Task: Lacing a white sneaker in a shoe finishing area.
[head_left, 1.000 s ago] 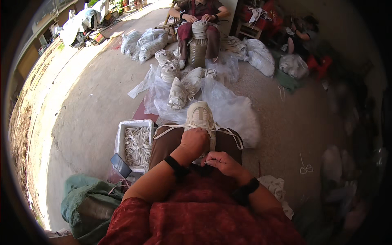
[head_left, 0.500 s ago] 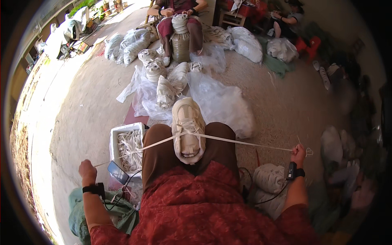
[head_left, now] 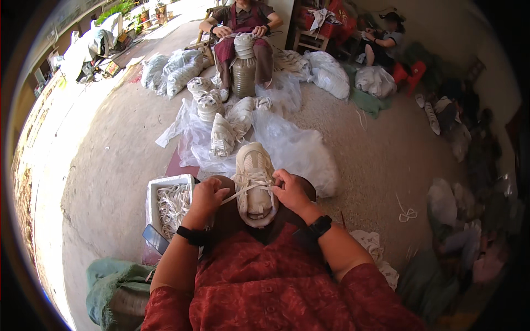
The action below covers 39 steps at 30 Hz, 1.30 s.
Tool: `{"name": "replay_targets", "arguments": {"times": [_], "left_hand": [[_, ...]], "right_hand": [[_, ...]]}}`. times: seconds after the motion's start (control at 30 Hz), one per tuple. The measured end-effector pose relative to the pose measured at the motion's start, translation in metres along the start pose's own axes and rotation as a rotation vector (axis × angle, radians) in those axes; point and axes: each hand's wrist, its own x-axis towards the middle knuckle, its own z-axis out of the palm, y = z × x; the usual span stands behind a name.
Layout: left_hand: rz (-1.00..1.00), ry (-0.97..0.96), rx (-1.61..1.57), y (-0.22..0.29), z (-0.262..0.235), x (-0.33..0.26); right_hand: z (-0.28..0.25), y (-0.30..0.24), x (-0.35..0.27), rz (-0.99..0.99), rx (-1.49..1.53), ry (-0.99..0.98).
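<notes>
A cream-coloured shoe (head_left: 256, 160) rests upright between my knees, its toe pointing away and its opening towards me. My left hand (head_left: 208, 199) is closed at the shoe's left side, pinching a flat pale shoelace (head_left: 236, 194) that runs taut across the tongue. At the shoe's right edge, my right hand (head_left: 291, 191) has its fingers closed round the lace near the upper eyelets. The lower rows of lacing are threaded over the tongue. What lies inside both fists is hidden.
Left of my knee stands a white foam box (head_left: 152, 199) of loose laces, a phone (head_left: 155, 238) at its corner. Ahead, several shoes (head_left: 222, 135) lie on clear plastic sheeting (head_left: 292, 146). A seated person (head_left: 247, 22) works opposite; another person (head_left: 383, 38) sits far right.
Both my hands have come in from far out at the sides to the shoe. The lace, stretched wide before, now spans a short length between them.
</notes>
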Motion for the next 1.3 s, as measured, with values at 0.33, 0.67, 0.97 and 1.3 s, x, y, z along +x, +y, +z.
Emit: {"name": "replay_targets", "arguments": {"times": [0.33,0.67,0.97,1.3], "left_hand": [[-0.174,-0.084,-0.851,0.013,0.043,0.029],[-0.109,-0.296,-1.111,0.017,0.04,0.021],[-0.094,-0.272,-1.135,0.011,0.037,0.014],[-0.177,-0.228,-1.03,0.017,0.041,0.017]], "right_hand": [[0.011,-0.007,0.03,-0.123,-0.204,-0.018],[0.015,-0.006,0.04,-0.036,-0.042,0.309],[0.009,0.005,0.022,0.304,0.635,-0.067],[0.0,0.012,0.012,0.151,0.383,-0.04]]}}
